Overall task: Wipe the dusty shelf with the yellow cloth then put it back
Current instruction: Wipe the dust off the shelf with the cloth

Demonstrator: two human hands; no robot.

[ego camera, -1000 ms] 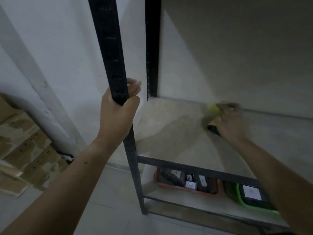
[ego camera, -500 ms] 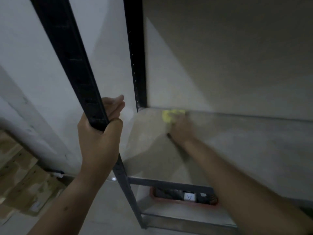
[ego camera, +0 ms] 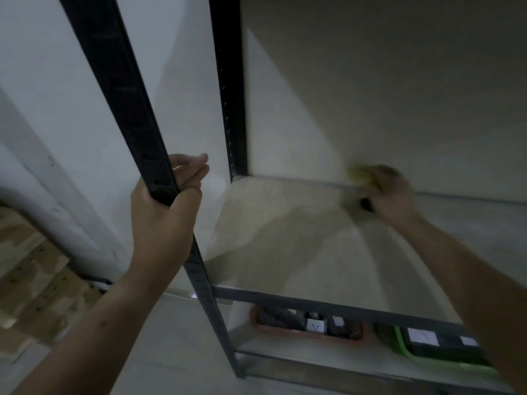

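As I look down through the head camera, pale wooden boards lie low, well left of the black front post. The left hand grips that post, fingers and thumb wrapped round it. Right of the post stretches the dusty shelf. Farther right of the post, at the shelf's back edge against the wall, the yellow cloth peeks from under the right hand. That hand is blurred, but its fingers look curled over the cloth. Lower down, right of the post, sit a red tray and a green tray.
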